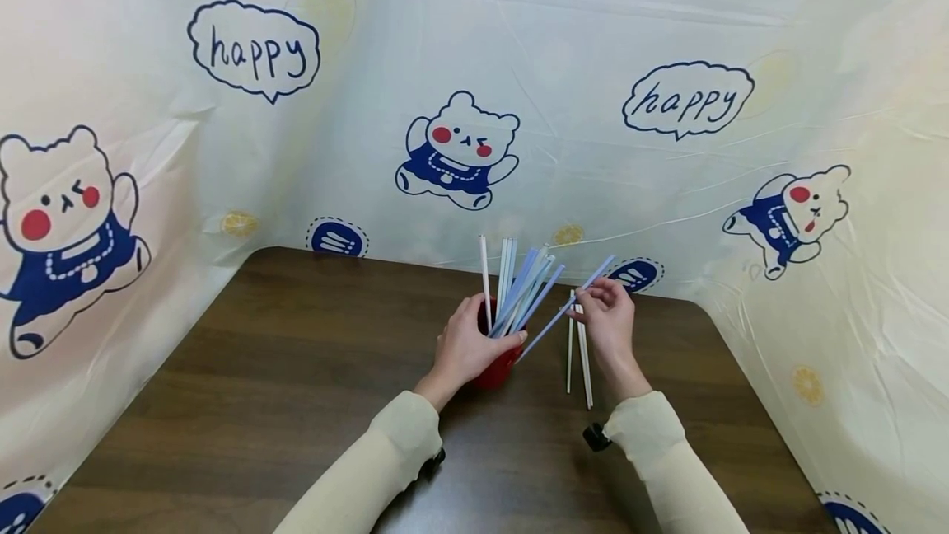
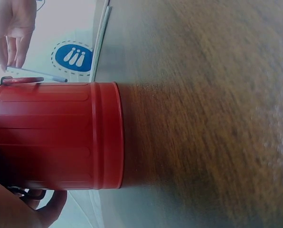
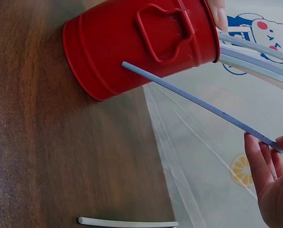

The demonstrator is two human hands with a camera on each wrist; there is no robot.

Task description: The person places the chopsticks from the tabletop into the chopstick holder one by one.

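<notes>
A small red metal bucket (image 1: 495, 375) stands on the table, a red wire handle on its side. My left hand (image 1: 469, 346) grips it around the rim, thumb toward me. Several thin sticks (image 1: 507, 283) in blue, pale blue and white rise out of the bucket and fan to the right. With thumb and fingertips, my right hand (image 1: 610, 321) pinches a blue stick (image 3: 189, 97) near its upper end. That stick slants down to the left, its lower end beside the bucket's outer wall. In the right wrist view, the lower end overlaps the bucket below the handle.
Pale thin sticks (image 1: 584, 365) lie on the brown wooden table (image 1: 259, 402) under and left of my right hand. Behind the table and along both sides hangs a pale curtain (image 1: 563, 147) printed with bears and words.
</notes>
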